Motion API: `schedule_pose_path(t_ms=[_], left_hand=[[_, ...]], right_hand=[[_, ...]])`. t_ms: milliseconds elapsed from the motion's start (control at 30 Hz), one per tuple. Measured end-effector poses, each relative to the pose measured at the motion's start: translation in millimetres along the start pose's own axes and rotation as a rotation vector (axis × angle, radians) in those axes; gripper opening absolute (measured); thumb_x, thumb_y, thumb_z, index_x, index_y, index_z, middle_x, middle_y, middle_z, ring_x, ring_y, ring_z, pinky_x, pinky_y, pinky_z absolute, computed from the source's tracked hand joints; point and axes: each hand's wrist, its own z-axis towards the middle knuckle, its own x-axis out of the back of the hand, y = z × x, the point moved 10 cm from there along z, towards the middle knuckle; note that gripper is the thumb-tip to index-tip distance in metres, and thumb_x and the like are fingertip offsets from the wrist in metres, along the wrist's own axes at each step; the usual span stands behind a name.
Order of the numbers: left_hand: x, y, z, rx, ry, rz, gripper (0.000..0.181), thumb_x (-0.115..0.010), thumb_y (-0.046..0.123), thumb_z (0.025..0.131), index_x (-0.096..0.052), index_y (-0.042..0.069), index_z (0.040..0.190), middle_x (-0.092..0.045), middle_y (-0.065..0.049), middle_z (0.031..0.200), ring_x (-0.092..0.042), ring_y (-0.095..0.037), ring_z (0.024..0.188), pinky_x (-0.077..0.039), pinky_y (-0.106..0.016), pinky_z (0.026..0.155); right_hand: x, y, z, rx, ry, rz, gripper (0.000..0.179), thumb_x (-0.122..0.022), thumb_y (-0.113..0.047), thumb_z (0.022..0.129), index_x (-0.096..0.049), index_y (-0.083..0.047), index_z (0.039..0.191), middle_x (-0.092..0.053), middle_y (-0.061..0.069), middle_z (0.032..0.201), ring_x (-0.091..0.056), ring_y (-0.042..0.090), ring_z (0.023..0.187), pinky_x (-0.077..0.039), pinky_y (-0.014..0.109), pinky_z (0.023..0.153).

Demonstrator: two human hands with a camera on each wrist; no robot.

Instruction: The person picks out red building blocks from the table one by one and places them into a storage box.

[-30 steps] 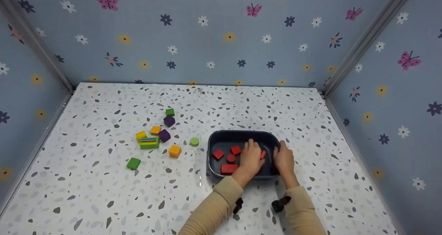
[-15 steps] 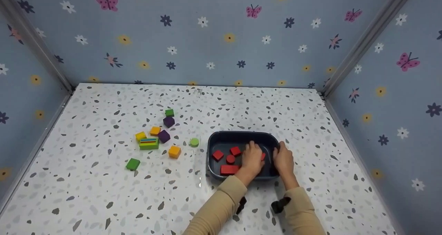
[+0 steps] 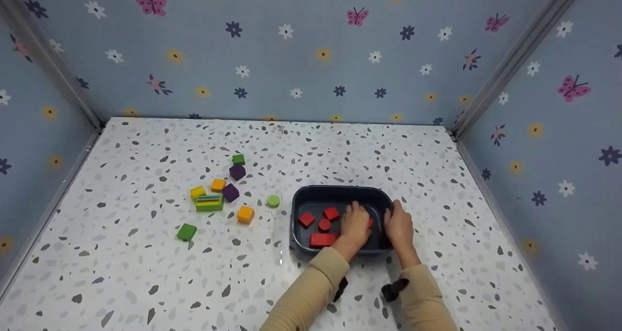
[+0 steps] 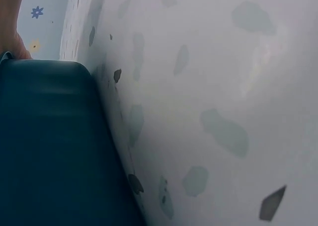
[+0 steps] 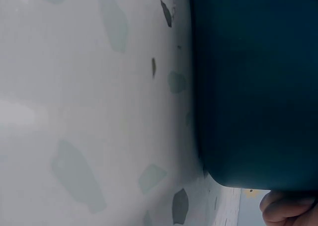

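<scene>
A dark blue rectangular tub (image 3: 302, 246) stands on the speckled table. My left hand (image 3: 354, 224) reaches down into it, back of the hand upward. A red block (image 3: 370, 222) peeks out beside those fingers; whether they grip it I cannot tell. My right hand (image 3: 399, 226) holds the tub's right side, thumb and fingers about the rim. More red pieces lie left of my left hand: two cubes (image 3: 306, 219), a round piece (image 3: 324, 224) and a long block (image 3: 322, 239). The right wrist view shows my right hand's curled fingers (image 5: 278, 208) at the tub's corner.
Left of the tub lie a light green round piece (image 3: 273, 201), an orange cube (image 3: 245, 215), two purple blocks (image 3: 231, 192), a striped green block (image 3: 209, 203), a yellow block (image 3: 198, 193) and a flat green block (image 3: 186, 232). Flower-patterned walls (image 3: 262, 54) enclose the table.
My left hand has shifted slightly right and down within the tub, covering more of the red block beside it. My right hand keeps its hold on the rim.
</scene>
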Motion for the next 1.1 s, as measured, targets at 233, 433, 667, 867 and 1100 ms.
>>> schedule_pose_path(t_ms=[233, 433, 667, 867, 1100], left_hand=[[-3.1, -0.1, 0.8, -0.004, -0.021, -0.012, 0.052, -0.076, 0.034, 0.064, -0.06, -0.001, 0.1, -0.049, -0.01, 0.098, -0.051, -0.023, 0.087, -0.047, -0.027, 0.066], [-5.8, -1.5, 0.6, -0.003, -0.035, -0.01, 0.055, -0.076, 0.035, 0.065, -0.06, -0.002, 0.103, -0.05, -0.011, 0.102, -0.051, -0.023, 0.088, -0.047, -0.028, 0.067], [-6.5, -2.4, -1.0, 0.001, -0.029, 0.015, 0.057, -0.076, 0.038, 0.063, -0.06, 0.0, 0.102, -0.049, -0.01, 0.1, -0.051, -0.023, 0.087, -0.046, -0.029, 0.067], [-4.8, -3.9, -1.9, 0.015, -0.046, 0.019, 0.062, -0.076, 0.042, 0.062, -0.059, 0.0, 0.104, -0.049, -0.01, 0.102, -0.05, -0.023, 0.089, -0.045, -0.032, 0.069], [4.4, -6.4, -2.4, 0.035, -0.042, 0.016, 0.072, -0.07, 0.051, 0.065, -0.056, -0.003, 0.111, -0.048, -0.013, 0.111, -0.049, -0.024, 0.093, -0.044, -0.033, 0.077]], right_hand=[[1, -1, 0.8, 0.001, -0.001, 0.005, 0.024, -0.047, -0.012, 0.088, -0.048, 0.001, 0.108, -0.058, 0.027, 0.094, -0.057, 0.04, 0.083, -0.044, 0.049, 0.065], [1, -1, 0.5, 0.015, 0.012, -0.001, 0.023, -0.047, -0.011, 0.088, -0.048, 0.002, 0.107, -0.058, 0.028, 0.093, -0.057, 0.04, 0.082, -0.043, 0.049, 0.063], [0, -2, -1.1, 0.022, 0.02, -0.007, 0.022, -0.048, -0.01, 0.087, -0.048, 0.003, 0.106, -0.058, 0.027, 0.091, -0.057, 0.04, 0.08, -0.043, 0.049, 0.062], [1, -4, -2.3, 0.043, 0.025, 0.003, 0.026, -0.047, -0.011, 0.088, -0.048, 0.004, 0.11, -0.058, 0.028, 0.093, -0.058, 0.039, 0.081, -0.045, 0.048, 0.063], [0, -2, -1.0, 0.02, 0.009, -0.014, 0.027, -0.047, -0.01, 0.088, -0.047, 0.004, 0.112, -0.057, 0.028, 0.098, -0.057, 0.04, 0.086, -0.044, 0.049, 0.067]])
